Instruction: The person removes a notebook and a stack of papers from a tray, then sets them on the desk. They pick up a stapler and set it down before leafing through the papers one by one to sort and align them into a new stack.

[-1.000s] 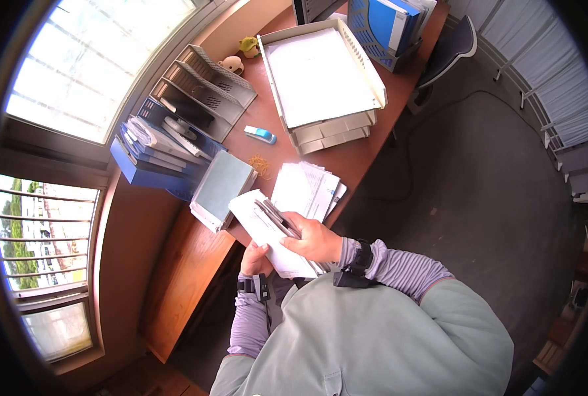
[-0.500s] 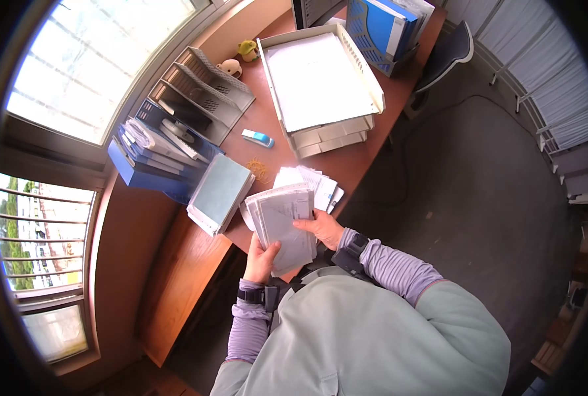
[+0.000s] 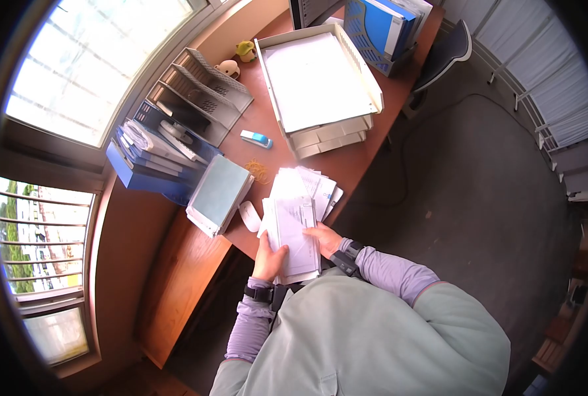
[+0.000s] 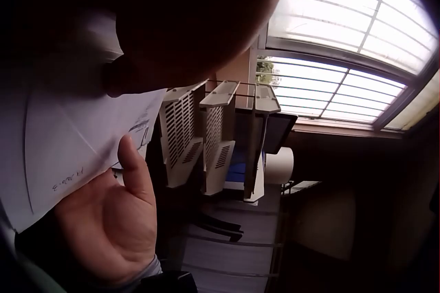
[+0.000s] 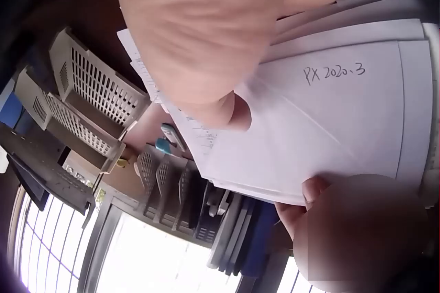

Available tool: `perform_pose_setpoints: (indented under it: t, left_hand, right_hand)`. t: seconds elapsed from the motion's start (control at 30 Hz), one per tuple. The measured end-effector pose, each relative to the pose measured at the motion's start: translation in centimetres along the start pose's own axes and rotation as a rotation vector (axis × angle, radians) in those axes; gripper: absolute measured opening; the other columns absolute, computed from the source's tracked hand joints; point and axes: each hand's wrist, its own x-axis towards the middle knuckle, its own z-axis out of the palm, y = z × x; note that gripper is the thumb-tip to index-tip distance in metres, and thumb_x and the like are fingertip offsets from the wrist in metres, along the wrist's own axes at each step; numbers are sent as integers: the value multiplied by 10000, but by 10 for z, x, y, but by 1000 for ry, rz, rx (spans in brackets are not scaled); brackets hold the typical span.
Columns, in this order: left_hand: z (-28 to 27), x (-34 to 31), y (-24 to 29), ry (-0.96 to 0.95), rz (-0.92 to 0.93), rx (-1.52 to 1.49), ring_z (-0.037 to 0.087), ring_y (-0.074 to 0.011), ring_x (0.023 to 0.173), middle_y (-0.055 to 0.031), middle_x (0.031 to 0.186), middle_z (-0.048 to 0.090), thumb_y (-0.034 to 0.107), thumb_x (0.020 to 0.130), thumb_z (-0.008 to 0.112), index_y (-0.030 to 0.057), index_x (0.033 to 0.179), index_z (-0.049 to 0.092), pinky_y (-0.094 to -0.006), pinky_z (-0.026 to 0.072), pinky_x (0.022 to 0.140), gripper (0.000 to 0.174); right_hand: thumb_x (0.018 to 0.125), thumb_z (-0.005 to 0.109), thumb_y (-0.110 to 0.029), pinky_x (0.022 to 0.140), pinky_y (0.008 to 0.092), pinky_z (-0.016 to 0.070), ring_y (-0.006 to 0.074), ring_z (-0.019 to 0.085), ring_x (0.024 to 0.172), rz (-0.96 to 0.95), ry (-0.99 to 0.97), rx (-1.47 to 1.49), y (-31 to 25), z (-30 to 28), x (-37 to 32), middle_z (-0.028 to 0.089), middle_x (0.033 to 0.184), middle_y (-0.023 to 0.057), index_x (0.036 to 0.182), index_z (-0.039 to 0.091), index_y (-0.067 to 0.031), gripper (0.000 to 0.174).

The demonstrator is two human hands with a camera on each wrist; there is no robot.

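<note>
A stack of white papers and envelopes [image 3: 296, 241] is held between both hands over the desk's near edge. The left hand [image 3: 268, 259] grips its left side, thumb on top; the right hand [image 3: 325, 239] holds the right side, thumb on the top sheet. In the right wrist view the top envelope [image 5: 330, 114] bears the handwriting "PX 2020.3". The left wrist view shows the right hand [image 4: 113, 221] with its palm beneath the papers [image 4: 62, 142]. Other loose papers [image 3: 320, 191] lie on the desk just beyond the stack.
A green-covered pile [image 3: 220, 190] lies to the left, with a white mouse [image 3: 249, 216] beside it. Farther back are rubber bands [image 3: 257, 171], a blue stapler [image 3: 257, 138], a paper tray [image 3: 320, 82], a grey rack [image 3: 208, 96] and blue file holders [image 3: 380, 30].
The stack has turned more upright and its broad face shows. The right hand has shifted from across the papers to their right side, and the white mouse has come into view.
</note>
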Motion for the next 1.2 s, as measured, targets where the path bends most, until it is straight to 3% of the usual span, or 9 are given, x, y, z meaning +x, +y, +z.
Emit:
perform_pose_setpoints:
  t: [0.17, 0.23, 0.3, 0.5, 0.67, 0.73, 0.97, 1.17, 1.2]
  left_hand:
    - [-13, 10, 20, -75, 13, -417, 595, -213, 1106, -147, 1236, 600, 42, 841, 655, -46, 1382, 393, -373, 455, 994, 608]
    - [-15, 29, 4, -345, -347, -538, 602, -225, 1094, -119, 1246, 603, 22, 831, 651, -39, 1392, 400, -369, 434, 1017, 617]
    - [-5, 35, 0, -367, -424, -501, 575, -249, 1144, -122, 1310, 566, -2, 826, 632, -23, 1418, 387, -374, 411, 1040, 640]
    - [-11, 49, 5, -438, -308, -465, 522, -270, 1212, -157, 1314, 547, -22, 826, 619, -21, 1427, 364, -397, 400, 1052, 652]
    - [0, 72, 11, -423, -214, 3, 600, -299, 1097, -198, 1205, 605, 80, 792, 676, -69, 1384, 388, -374, 464, 977, 676]
    - [3, 73, 15, -305, 36, 113, 616, -315, 1097, -237, 1209, 607, 115, 769, 689, -83, 1378, 389, -361, 473, 969, 707]
    - [33, 128, 4, -58, 213, 324, 605, -367, 1141, -278, 1230, 601, 117, 779, 663, -75, 1361, 440, -392, 462, 1002, 653]
    - [44, 126, 1, -29, 213, 518, 588, -414, 1109, -284, 1199, 600, 171, 746, 681, -72, 1285, 510, -449, 459, 995, 615]
    - [44, 121, 0, -19, 220, 506, 556, -428, 1128, -287, 1191, 593, 186, 745, 670, -60, 1274, 514, -466, 434, 1006, 604]
  right_hand:
    - [893, 640, -118, 1019, 413, 450, 233, 586, 1163, -57, -178, 133, -27, 15, -15, 607, 1272, 100, 1374, 470, -33, 517]
    - [902, 628, -102, 1009, 408, 458, 241, 596, 1145, -31, -74, -2, -18, 3, 1, 619, 1249, 102, 1350, 497, -29, 473]
    - [906, 614, -74, 1002, 404, 463, 241, 589, 1154, -32, 22, -95, 0, -9, 12, 609, 1264, 93, 1359, 488, -38, 472]
    - [894, 602, -44, 1015, 406, 452, 246, 583, 1154, -100, -27, 62, -1, -8, -7, 604, 1258, 108, 1354, 487, -34, 474]
    - [892, 564, -21, 1035, 416, 434, 253, 572, 1176, -171, 130, -64, 4, -13, -2, 603, 1267, 113, 1352, 487, -23, 466]
    - [892, 559, -19, 1038, 419, 431, 258, 569, 1180, -183, 111, -53, 0, -22, 1, 601, 1272, 116, 1352, 484, -16, 467]
    - [853, 600, -57, 977, 387, 460, 268, 596, 1127, -351, 282, -109, -4, -32, 43, 618, 1230, 174, 1283, 503, 46, 454]
    - [745, 657, -266, 998, 410, 456, 381, 574, 1161, -299, 688, -721, 3, -47, 55, 606, 1195, 286, 1165, 564, 100, 564]
    - [764, 655, -182, 882, 362, 505, 302, 655, 1037, -341, 769, -789, 3, -43, 53, 671, 1104, 224, 1115, 614, 86, 443]
